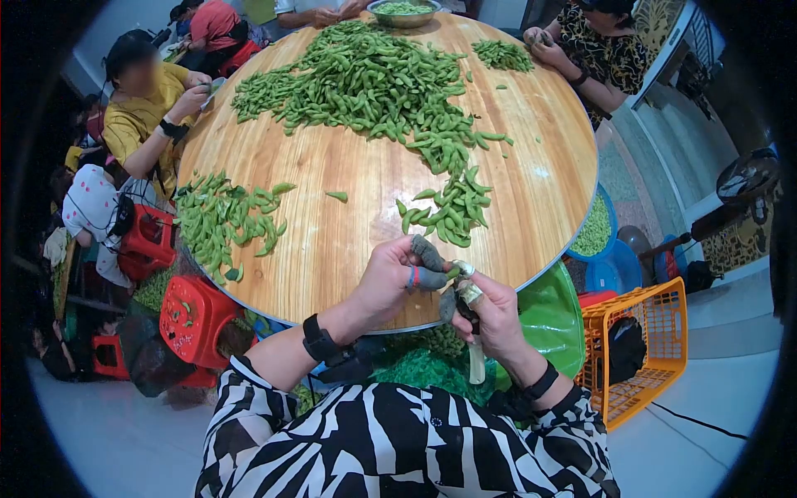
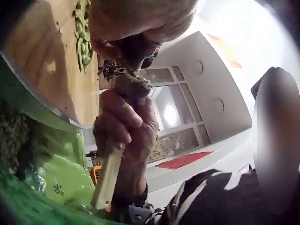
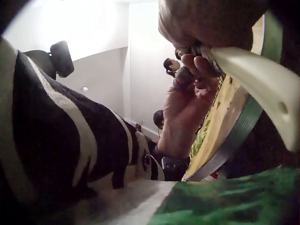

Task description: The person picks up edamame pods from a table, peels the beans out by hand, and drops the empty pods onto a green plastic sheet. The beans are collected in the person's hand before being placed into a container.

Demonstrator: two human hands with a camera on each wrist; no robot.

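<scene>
Over the table's near edge, my left hand, with grey covers on thumb and finger, pinches a green pod. My right hand meets it from the right, curled round a tool with a pale handle that points down below the fist; the tool's working end is hidden. In the left wrist view the right hand grips the same handle. The right wrist view has the handle close up, with the left hand beyond. Loose pods lie just past both hands.
A large pod heap covers the far middle of the round table, with another pile at left. People sit around it. Red stools stand at left; an orange crate, green bag and blue basins at right.
</scene>
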